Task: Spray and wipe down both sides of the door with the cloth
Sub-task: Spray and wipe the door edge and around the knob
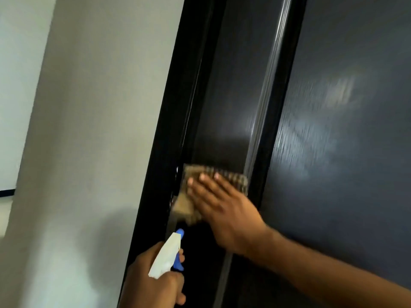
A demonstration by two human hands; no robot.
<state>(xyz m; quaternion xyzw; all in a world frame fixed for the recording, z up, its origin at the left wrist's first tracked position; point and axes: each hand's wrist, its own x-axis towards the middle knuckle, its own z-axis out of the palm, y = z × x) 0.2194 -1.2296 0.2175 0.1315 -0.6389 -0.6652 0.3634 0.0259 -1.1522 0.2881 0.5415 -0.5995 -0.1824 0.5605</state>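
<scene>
Door (333, 152): very dark brown-black, fine wood-grain pattern, pale bluish sheen on right panel.
Door frame (164, 130): glossy black.
Wall (89, 130), left: plain pale grey-white.
Cloth (241, 184): tan-beige, dark checked stripes toward right edge.
Spray bottle (165, 256), near: white head, blue nozzle tip and trigger.

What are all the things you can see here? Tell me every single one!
wall: one, pale grey, left side
door frame: one, black, beside the wall
door: one, dark and shiny, centre and right
cloth: one, tan checked, flat against the dark surface near the frame
spray bottle: one, white with blue nozzle and trigger, bottom centre
left hand: one, grips the spray bottle
right hand: one, fingers straight, presses the cloth
</scene>
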